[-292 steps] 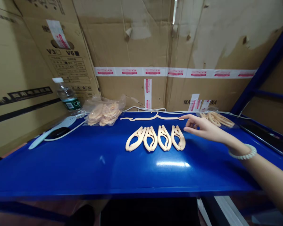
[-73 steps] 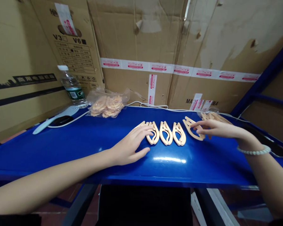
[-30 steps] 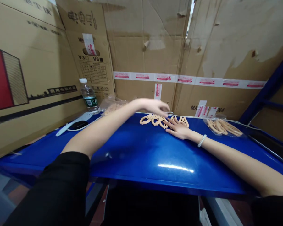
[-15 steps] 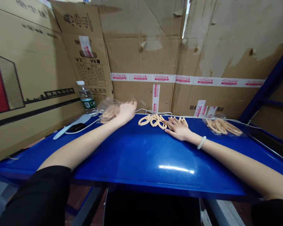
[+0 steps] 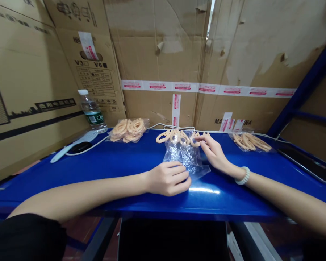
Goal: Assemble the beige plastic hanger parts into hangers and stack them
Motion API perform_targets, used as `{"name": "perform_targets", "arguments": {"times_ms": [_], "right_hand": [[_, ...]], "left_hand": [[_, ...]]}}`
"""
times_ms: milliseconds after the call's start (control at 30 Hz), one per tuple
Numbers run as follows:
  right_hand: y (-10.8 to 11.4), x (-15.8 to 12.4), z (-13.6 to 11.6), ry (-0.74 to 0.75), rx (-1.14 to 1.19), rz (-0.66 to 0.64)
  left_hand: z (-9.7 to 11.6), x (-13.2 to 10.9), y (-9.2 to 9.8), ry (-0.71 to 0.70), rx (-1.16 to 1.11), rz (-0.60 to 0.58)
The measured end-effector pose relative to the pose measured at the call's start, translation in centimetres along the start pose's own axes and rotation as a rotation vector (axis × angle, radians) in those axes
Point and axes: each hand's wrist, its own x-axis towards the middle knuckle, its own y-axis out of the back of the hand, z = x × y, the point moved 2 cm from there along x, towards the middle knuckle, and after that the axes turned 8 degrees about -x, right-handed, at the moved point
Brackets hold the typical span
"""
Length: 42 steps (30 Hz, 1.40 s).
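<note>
A clear plastic bag lies crumpled on the blue table in front of a row of beige oval openwork pieces, partly covering some of them. My left hand is closed at the bag's near edge, fingers curled over it. To the right of the bag, my right hand is open, its fingers stretched toward the pieces at the right of the row. Whether its fingertips touch the bag or a piece, I cannot tell.
At the back left sits a filled bag of beige pieces, beside a water bottle and a light-blue brush. Another bagged bundle lies right, near a dark flat device. Cardboard walls the back.
My left hand has come from the bagged pieces at the back left to the middle front with a clear bag. My right hand has lifted off the row and shifted slightly right.
</note>
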Motion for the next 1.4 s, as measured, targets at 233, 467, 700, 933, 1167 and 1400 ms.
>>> {"name": "perform_targets", "arguments": {"times_ms": [233, 467, 700, 933, 1167, 1400], "right_hand": [[0.8, 0.4, -2.0, 0.209, -0.119, -0.217], [0.3, -0.7, -3.4, 0.341, -0.369, -0.361], [-0.4, -1.0, -2.7, 0.249, -0.337, -0.375], [0.2, -1.0, -3.0, 0.134, -0.274, -0.189], [0.2, -1.2, -3.1, 0.284, -0.391, -0.197], [-0.6, -1.9, -3.7, 0.447, -0.510, -0.235]], "left_hand": [[-0.2, 0.2, 2.2, -0.006, -0.105, 0.325], [-2.7, 0.3, 0.7, 0.394, -0.046, 0.202], [-2.5, -0.4, -1.1, 0.485, -0.158, 0.196], [-2.7, -0.8, -1.6, 0.513, -0.208, 0.223], [-2.7, -0.8, -1.7, 0.533, -0.280, 0.098], [-1.7, -0.6, -0.7, 0.280, -0.016, 0.285]]}}
